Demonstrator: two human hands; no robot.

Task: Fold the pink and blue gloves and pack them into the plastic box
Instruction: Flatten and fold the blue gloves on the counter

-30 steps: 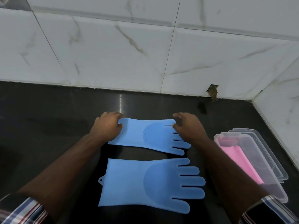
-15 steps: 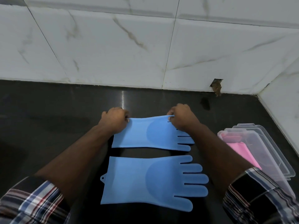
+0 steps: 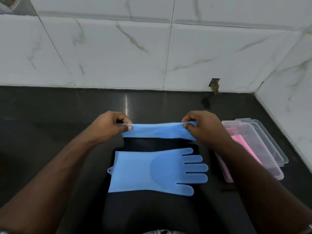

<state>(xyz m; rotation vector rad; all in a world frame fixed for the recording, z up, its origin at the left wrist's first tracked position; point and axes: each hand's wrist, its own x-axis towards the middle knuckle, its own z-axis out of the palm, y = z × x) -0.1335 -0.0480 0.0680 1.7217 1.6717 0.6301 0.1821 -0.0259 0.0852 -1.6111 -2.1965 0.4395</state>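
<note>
Two blue silicone gloves are on the black counter. The far blue glove (image 3: 158,131) is lifted off the counter along its far edge and stretched between my hands. My left hand (image 3: 108,126) pinches its cuff end and my right hand (image 3: 200,127) pinches its finger end. The near blue glove (image 3: 152,171) lies flat, fingers pointing right. A clear plastic box (image 3: 276,173) stands at the right with folded pink gloves (image 3: 243,144) inside, partly hidden by my right forearm.
The box's clear lid (image 3: 263,132) lies under or beside the box at the right. White marble tile walls (image 3: 152,48) close off the counter at the back and right. A chipped hole (image 3: 214,84) shows at the wall's base.
Both hands have gone from resting on the far blue glove to pinching its ends and lifting its far edge up and toward me, so it now shows as a narrow band.
</note>
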